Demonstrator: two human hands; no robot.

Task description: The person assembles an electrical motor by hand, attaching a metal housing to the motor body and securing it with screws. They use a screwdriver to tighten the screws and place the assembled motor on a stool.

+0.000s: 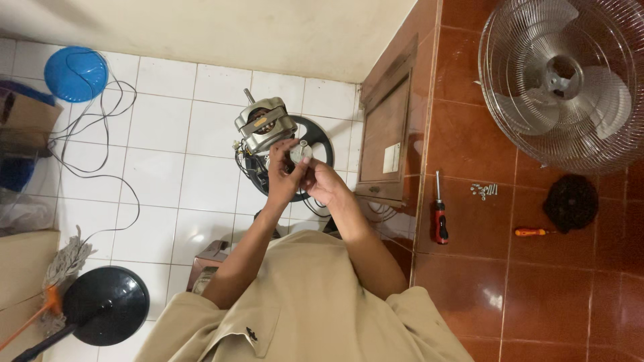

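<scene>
Beige shirt fabric [302,315] fills the bottom centre of the frame, and both forearms rise from it toward the middle. Left hand [285,175] and right hand [320,182] meet just above centre, both closed around a small grey round part [300,151]; the left fingers wrap its left side while the right hand grips from below and to the right. Its round face seems to tilt toward the upper right, though it is too small to tell its long axis for sure. It looks pale grey, disc-like, with a lighter rim.

Just behind the hands, at upper centre, a metal motor [265,124] stands with its shaft pointing up and left, in front of a dark round wheel [315,144]. A wooden panel [386,134] leans at centre right, marking the edge between the white tile floor [161,167] on the left and the red-brown tile floor [550,288] on the right.

White tiles left of the hands lie open apart from a looping black cable [100,154]. A blue round lid [75,74] sits upper left, a black round base [107,305] lower left. On the right lie a red-handled screwdriver [439,218], a heap of small screws [483,190], a black cap [571,203], an orange-handled screwdriver [533,232] and, upper right, a fan cage [563,80].
</scene>
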